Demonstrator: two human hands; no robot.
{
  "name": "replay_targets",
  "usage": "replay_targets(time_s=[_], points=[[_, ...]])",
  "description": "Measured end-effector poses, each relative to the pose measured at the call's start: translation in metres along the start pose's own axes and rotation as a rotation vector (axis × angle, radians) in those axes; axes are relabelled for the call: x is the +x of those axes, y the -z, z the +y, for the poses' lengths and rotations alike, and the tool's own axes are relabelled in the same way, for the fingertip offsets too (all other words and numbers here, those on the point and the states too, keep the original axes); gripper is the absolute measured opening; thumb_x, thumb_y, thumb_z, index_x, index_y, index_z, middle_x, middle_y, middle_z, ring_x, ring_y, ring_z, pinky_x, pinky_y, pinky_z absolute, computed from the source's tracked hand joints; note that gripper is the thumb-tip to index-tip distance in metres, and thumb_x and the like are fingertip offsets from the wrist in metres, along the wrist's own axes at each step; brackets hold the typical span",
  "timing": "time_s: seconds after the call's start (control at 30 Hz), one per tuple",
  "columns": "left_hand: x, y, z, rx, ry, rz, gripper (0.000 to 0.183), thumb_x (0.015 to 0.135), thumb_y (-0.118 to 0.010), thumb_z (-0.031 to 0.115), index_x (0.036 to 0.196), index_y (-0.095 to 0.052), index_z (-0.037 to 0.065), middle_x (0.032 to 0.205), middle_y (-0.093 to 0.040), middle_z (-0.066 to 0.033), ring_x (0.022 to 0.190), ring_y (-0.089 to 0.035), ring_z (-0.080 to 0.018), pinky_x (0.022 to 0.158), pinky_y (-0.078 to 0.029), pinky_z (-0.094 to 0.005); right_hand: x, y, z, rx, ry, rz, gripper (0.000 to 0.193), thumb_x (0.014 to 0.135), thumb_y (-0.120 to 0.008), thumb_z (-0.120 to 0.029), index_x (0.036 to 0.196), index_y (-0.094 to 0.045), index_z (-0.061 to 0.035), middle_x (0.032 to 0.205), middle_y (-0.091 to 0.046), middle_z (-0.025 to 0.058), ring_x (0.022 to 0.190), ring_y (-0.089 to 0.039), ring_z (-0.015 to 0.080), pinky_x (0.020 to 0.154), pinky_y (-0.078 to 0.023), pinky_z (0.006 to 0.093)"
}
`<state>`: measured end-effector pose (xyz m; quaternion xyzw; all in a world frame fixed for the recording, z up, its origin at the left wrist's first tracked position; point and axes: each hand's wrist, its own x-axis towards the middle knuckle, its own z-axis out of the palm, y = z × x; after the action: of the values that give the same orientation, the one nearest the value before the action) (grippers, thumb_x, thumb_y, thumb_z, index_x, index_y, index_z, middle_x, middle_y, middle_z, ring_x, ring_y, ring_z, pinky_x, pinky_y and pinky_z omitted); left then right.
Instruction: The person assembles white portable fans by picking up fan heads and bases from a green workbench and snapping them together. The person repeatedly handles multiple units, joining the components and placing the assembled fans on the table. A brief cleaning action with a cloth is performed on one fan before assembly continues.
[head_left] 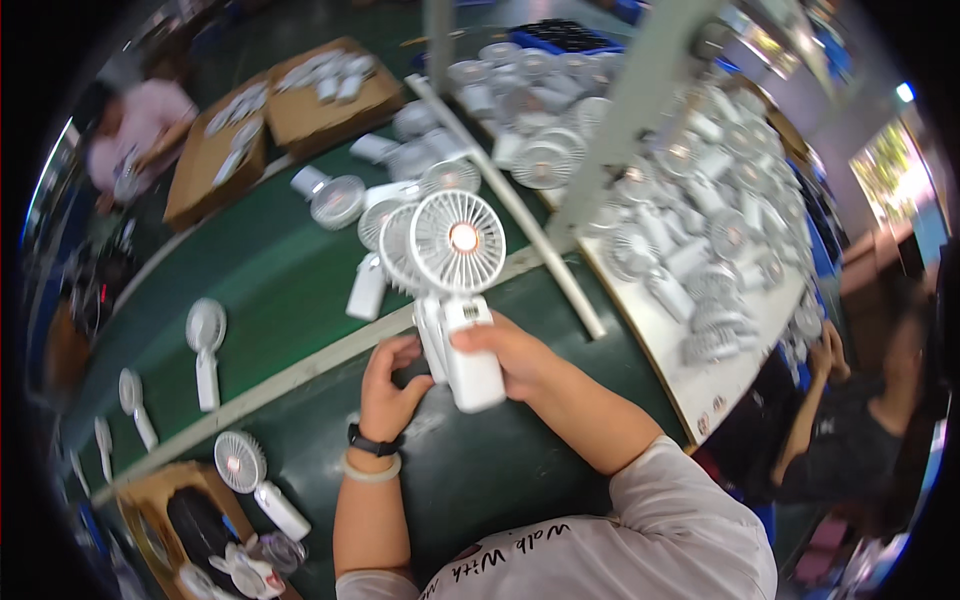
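Observation:
In front of me, my right hand [505, 352] grips a white handheld fan [480, 370], its thumb across the handle and its round grille pointing away from my body. A second handheld fan [400, 250] sits close behind and left of it, its handle against the first; I cannot tell whether my right hand holds both. My left hand [388, 385] is beside these handles, fingers curved and apart from the thumb, with nothing seen between them. A dark band and a pale bangle circle the left wrist. Beyond, more white fans [338, 200] lie on the green belt [270, 260].
On the right, a white board [690, 385] bears a large heap of fans beside a metal post [600, 150]. A pale rail [520, 215] slants across the belt. Cardboard trays [330, 115] hold fans at far left; an open box [150, 500] stands near left. Other people work on both sides.

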<state>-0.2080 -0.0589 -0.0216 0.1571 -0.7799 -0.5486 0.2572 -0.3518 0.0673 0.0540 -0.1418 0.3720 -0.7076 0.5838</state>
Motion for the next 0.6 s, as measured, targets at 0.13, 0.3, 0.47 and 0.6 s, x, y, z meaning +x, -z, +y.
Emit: replay_targets(time_s=[0.13,0.3,0.47,0.6], points=[[0.007,-0.015,0.027,0.343,-0.101,-0.113,0.04,0.068,-0.069,0.004,0.106,-0.056,0.001,0.098,-0.06,-0.0137,0.092,-0.058,-0.0295,0.083,-0.046,-0.0351,-0.117,0.029,-0.055,-0.106,0.197,0.09,0.088,0.057,-0.078,-0.023,0.13,-0.036,0.002,0.113,-0.056,0.0174,0.096,-0.06,0.0262,0.084,-0.049,0.0377],[-0.001,-0.012,0.056,0.655,-0.272,-0.167,0.037,0.071,-0.067,0.009,0.106,-0.056,0.003,0.099,-0.059,-0.0132,0.093,-0.055,-0.0324,0.083,-0.044,-0.0401,-0.207,0.091,-0.127,-0.28,0.658,0.682,0.031,0.074,-0.065,-0.015,0.1,-0.053,-0.0032,0.081,-0.059,0.0027,0.07,-0.06,0.0121,0.06,-0.051,0.0282],[-0.062,0.002,0.063,0.746,-0.269,-0.235,0.03,0.074,-0.063,0.012,0.102,-0.057,0.006,0.095,-0.06,-0.009,0.09,-0.057,-0.027,0.078,-0.046,-0.0375,-0.242,0.198,-0.219,-0.236,0.484,0.872,0.031,0.082,-0.065,-0.024,0.107,-0.056,-0.0072,0.106,-0.063,0.0082,0.097,-0.06,0.0227,0.085,-0.049,0.0365],[-0.126,0.02,0.059,0.88,-0.254,-0.211,0.022,0.072,-0.058,0.011,0.094,-0.057,0.007,0.087,-0.058,-0.0042,0.083,-0.057,-0.0214,0.073,-0.047,-0.0338,-0.262,0.244,-0.259,-0.204,0.459,0.998,0.04,0.073,-0.069,-0.032,0.106,-0.057,-0.0114,0.105,-0.059,0.0064,0.096,-0.057,0.0239,0.078,-0.049,0.044]])
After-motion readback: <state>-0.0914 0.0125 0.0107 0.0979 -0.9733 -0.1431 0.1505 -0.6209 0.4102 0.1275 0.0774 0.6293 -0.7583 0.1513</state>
